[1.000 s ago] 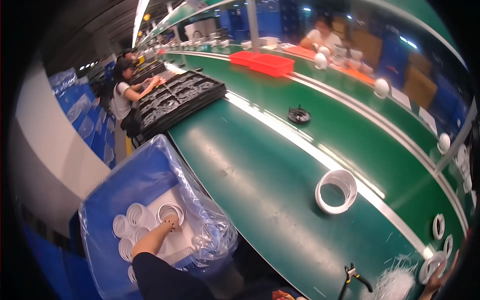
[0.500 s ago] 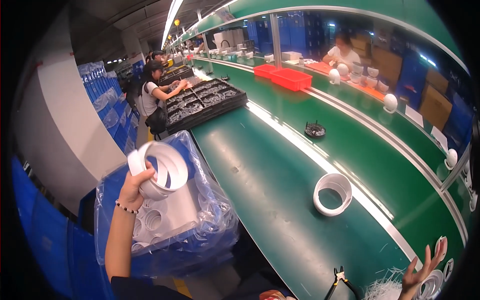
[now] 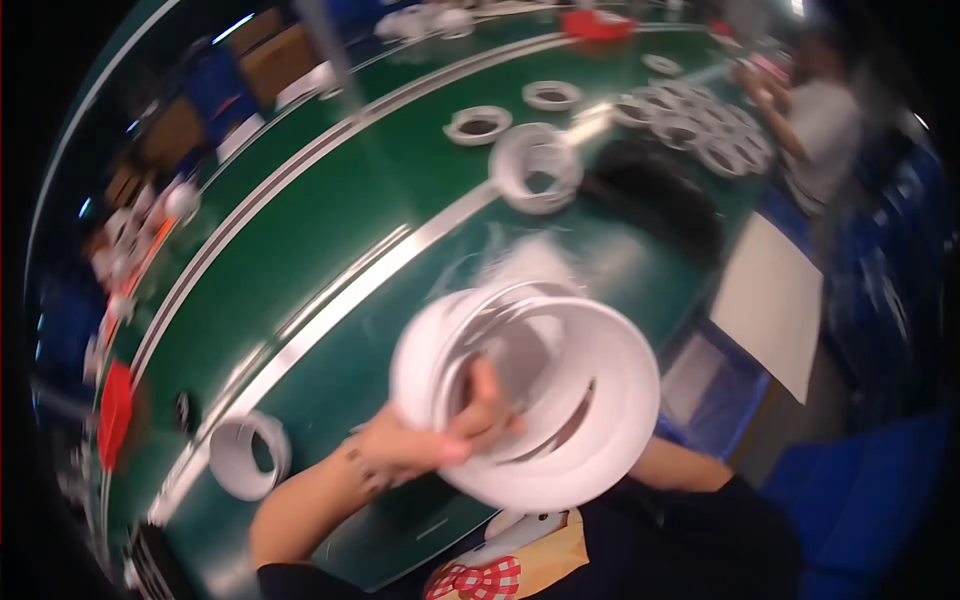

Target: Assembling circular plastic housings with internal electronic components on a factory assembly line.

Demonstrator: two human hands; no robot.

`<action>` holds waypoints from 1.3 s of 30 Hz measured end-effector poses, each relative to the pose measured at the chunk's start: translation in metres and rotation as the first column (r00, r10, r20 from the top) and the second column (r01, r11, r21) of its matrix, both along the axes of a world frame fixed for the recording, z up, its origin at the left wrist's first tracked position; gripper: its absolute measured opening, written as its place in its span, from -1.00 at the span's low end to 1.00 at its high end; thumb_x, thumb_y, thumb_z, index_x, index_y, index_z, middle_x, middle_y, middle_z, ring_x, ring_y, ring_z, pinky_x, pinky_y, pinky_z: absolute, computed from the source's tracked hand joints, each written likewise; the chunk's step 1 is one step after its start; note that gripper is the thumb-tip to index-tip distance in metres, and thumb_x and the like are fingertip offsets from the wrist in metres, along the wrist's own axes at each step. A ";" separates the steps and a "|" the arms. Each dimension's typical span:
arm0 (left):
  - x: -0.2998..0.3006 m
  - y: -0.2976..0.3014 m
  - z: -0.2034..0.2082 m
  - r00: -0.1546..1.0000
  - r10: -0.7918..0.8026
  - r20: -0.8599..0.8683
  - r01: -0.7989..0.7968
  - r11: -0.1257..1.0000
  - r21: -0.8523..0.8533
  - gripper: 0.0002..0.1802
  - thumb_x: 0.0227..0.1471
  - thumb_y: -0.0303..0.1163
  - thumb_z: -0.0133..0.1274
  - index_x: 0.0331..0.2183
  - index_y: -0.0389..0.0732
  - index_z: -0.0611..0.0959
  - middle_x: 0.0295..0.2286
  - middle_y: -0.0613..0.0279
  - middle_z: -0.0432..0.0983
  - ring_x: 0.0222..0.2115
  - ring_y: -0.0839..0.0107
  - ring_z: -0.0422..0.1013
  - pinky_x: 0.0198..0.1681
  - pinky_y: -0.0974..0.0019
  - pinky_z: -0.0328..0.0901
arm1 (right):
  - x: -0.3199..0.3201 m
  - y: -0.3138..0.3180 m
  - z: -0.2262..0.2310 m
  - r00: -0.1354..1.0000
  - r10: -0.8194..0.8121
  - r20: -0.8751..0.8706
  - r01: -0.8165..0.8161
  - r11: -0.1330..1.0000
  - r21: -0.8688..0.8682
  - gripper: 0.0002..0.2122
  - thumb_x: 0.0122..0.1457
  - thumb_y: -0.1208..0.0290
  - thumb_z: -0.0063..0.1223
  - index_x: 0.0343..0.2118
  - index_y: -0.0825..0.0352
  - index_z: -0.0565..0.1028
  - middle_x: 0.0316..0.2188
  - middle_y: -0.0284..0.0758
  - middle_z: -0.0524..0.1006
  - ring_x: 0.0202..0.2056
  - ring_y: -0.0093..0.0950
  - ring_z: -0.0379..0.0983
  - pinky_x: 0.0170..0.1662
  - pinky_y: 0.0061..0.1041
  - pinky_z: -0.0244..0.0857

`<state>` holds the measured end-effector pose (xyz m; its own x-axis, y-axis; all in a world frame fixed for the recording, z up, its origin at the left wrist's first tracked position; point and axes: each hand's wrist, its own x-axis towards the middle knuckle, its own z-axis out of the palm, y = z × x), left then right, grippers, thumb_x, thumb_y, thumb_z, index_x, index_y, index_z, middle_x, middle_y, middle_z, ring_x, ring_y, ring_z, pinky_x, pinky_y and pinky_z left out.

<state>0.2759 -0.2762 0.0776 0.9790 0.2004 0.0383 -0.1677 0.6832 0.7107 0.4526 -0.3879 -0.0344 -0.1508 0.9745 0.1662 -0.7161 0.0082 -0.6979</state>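
My left hand (image 3: 440,430) grips white plastic rings (image 3: 625,400), with its fingers hooked inside the near rim. They look like more than one wide ring held together, close in front of me. My right forearm (image 3: 685,467) comes in behind them; the rings hide that hand, so its fingers and any hold do not show. Beyond the rings, a pale heap of thin scraps (image 3: 535,255) lies blurred on the green bench (image 3: 350,390). Another white ring (image 3: 535,170) stands past the scraps, and a further white ring (image 3: 250,458) stands at the left.
Many white rings (image 3: 735,150) sit grouped at the far right, near a co-worker (image 3: 830,110). A dark blurred object (image 3: 655,195) lies before them. At right are a pale sheet (image 3: 770,300) and a blue bin (image 3: 735,410). A red bin (image 3: 115,415) is far left.
The view has swung far to the right. My left hand has carried the white rings from above the plastic-lined bin to in front of my body. My right hand has gone behind them.
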 end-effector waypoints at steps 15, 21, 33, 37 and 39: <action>0.258 0.072 -0.133 0.776 0.542 -0.323 -0.446 0.833 0.326 -0.59 -0.24 -0.41 0.06 -0.29 -0.45 0.43 -0.39 0.01 0.43 -0.40 0.34 0.38 -0.36 0.35 0.27 | 0.159 0.065 -0.012 0.696 -0.717 0.043 0.695 0.657 -0.291 -0.61 0.13 0.13 -0.23 -0.04 0.25 0.24 -0.10 -0.40 0.33 -0.08 -0.55 0.22 0.01 -0.49 0.05; 0.279 0.075 -0.133 0.721 0.590 -0.362 -0.413 0.786 0.459 -0.46 -0.15 -0.27 -0.01 -0.17 -0.41 0.25 -0.19 0.00 0.26 -0.14 0.36 0.16 -0.06 0.39 0.02 | 0.185 0.099 -0.030 0.430 -0.842 0.326 0.903 0.400 -0.157 -0.60 0.17 0.14 -0.30 -0.08 0.37 0.26 -0.11 -0.32 0.32 -0.07 -0.54 0.20 0.02 -0.54 0.01; -0.055 0.049 0.015 0.744 0.666 -0.054 -0.392 0.501 0.772 -0.42 -0.11 -0.49 -0.05 -0.01 -0.26 0.17 -0.09 0.09 0.19 -0.15 0.34 0.28 -0.13 0.33 0.24 | 0.044 0.095 0.000 -0.069 -0.955 0.289 0.596 0.193 0.780 -0.49 0.14 0.24 -0.40 0.07 0.50 -0.06 0.11 -0.10 -0.04 0.14 -0.28 -0.15 0.16 -0.36 -0.34; -0.215 -0.021 0.053 0.274 0.958 0.086 -0.483 0.060 0.874 -0.61 -0.09 -0.49 -0.03 -0.14 -0.30 0.34 -0.19 0.17 0.31 -0.24 0.45 0.33 -0.15 0.40 0.24 | -0.042 0.072 0.029 -0.147 -0.908 0.393 -0.120 0.411 0.904 -0.43 0.12 0.14 -0.43 0.09 0.46 -0.07 0.13 -0.03 -0.11 0.16 -0.17 -0.22 0.15 -0.24 -0.34; -0.302 -0.087 0.059 -0.033 0.981 0.189 -0.344 -0.189 0.920 -0.75 -0.07 -0.48 -0.02 -0.27 -0.32 0.45 -0.37 0.24 0.43 -0.32 0.52 0.37 -0.19 0.46 0.26 | -0.086 0.064 0.025 0.092 -0.842 0.531 -0.254 0.496 0.830 -0.47 0.10 0.20 -0.42 0.11 0.35 -0.06 0.13 -0.01 -0.15 0.15 -0.07 -0.25 0.14 -0.16 -0.35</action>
